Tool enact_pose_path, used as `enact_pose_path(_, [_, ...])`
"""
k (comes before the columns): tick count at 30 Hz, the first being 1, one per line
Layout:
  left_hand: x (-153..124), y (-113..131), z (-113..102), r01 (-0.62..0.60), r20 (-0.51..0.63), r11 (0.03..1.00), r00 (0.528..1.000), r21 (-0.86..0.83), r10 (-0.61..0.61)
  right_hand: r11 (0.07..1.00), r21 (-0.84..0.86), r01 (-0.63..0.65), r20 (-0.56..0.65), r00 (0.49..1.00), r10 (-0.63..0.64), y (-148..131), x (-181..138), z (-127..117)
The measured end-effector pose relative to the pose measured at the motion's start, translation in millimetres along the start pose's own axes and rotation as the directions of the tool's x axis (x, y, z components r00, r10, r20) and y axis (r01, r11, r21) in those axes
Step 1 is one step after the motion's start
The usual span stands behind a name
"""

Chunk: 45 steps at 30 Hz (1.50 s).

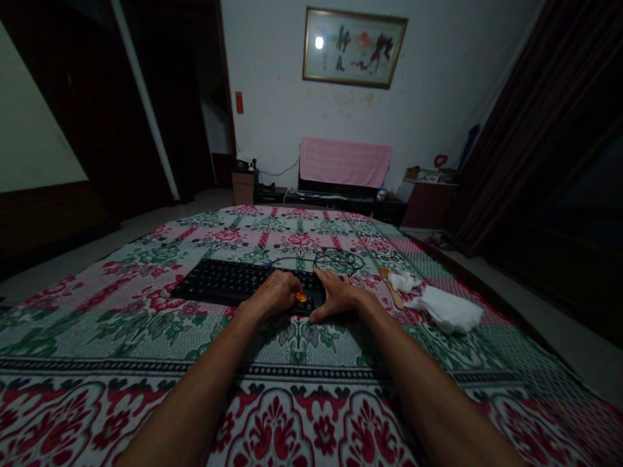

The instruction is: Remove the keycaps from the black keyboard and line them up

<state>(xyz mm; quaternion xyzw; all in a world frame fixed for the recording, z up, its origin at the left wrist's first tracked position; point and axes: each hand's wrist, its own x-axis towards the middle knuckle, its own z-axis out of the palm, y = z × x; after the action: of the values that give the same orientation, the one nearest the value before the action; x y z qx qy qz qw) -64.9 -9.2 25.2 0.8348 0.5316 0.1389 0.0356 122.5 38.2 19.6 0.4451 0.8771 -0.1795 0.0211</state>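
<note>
A black keyboard (pixel 221 283) lies on a floral bedspread (pixel 146 337), its coiled black cable (pixel 339 260) behind its right end. My left hand (pixel 275 292) rests on the keyboard's right part with fingers curled around a small orange tool (pixel 301 298). My right hand (pixel 338 293) lies flat over the keyboard's right end, fingers spread, thumb at the front edge. Both forearms reach in from the bottom of the view.
White crumpled tissues (pixel 448 309) and a wooden-handled brush (pixel 390 287) lie to the right of the keyboard. Beyond the bed stand a low dark cabinet with a pink cloth (pixel 345 161), a framed picture (pixel 354 47) on the wall and dark curtains at the right.
</note>
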Motion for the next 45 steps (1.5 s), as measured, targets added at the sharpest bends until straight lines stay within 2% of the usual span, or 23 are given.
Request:
enact_pose_path(5, [1, 2, -1, 0.075, -0.022, 0.997, 0.997, -0.003, -0.076, 0.999, 0.035, 0.031, -0.036, 0.999, -0.030, -4, -16, 7])
enact_pose_path(10, [6, 7, 11, 0.084, -0.129, 0.996, 0.988, 0.031, -0.080, 0.994, 0.091, 0.064, -0.060, 0.996, -0.059, -4, -27, 17])
enact_pose_path(15, [5, 16, 16, -0.033, -0.059, 0.998, 0.998, 0.056, 0.037, 0.992, 0.115, 0.055, -0.040, 0.998, -0.050, 0, -28, 17])
enact_pose_path(18, [4, 13, 14, 0.000, -0.026, 0.996, 1.000, 0.093, 0.002, 0.992, 0.118, 0.051, -0.054, 0.998, -0.045, 2, -29, 15])
enact_pose_path(21, [4, 13, 12, 0.083, -0.063, 0.988, 0.995, 0.133, -0.075, 0.991, 0.121, 0.056, -0.066, 0.997, -0.048, 4, -31, 13])
enact_pose_path(24, [7, 19, 15, 0.035, -0.086, 0.992, 0.996, 0.119, -0.025, 0.990, 0.129, 0.064, -0.063, 0.996, -0.057, 5, -31, 12])
enact_pose_path(27, [10, 24, 20, -0.034, -0.051, 0.995, 0.998, 0.098, 0.039, 0.988, 0.143, 0.066, -0.064, 0.996, -0.057, 7, -30, 13])
enact_pose_path(33, [11, 12, 16, 0.137, -0.066, 0.978, 0.990, 0.160, -0.128, 0.987, 0.139, 0.077, -0.077, 0.995, -0.066, 9, -28, 16])
enact_pose_path(35, [12, 12, 15, 0.132, -0.087, 0.979, 0.989, 0.155, -0.119, 0.988, 0.139, 0.073, -0.076, 0.995, -0.063, 10, -27, 16])
enact_pose_path(40, [19, 21, 21, 0.000, -0.071, 0.996, 0.997, 0.088, 0.007, 0.987, 0.149, 0.064, -0.071, 0.996, -0.054, 11, -26, 16])
enact_pose_path(45, [17, 15, 18, 0.097, -0.042, 0.989, 0.995, 0.112, -0.093, 0.990, 0.130, 0.053, -0.085, 0.995, -0.042, 13, -29, 12])
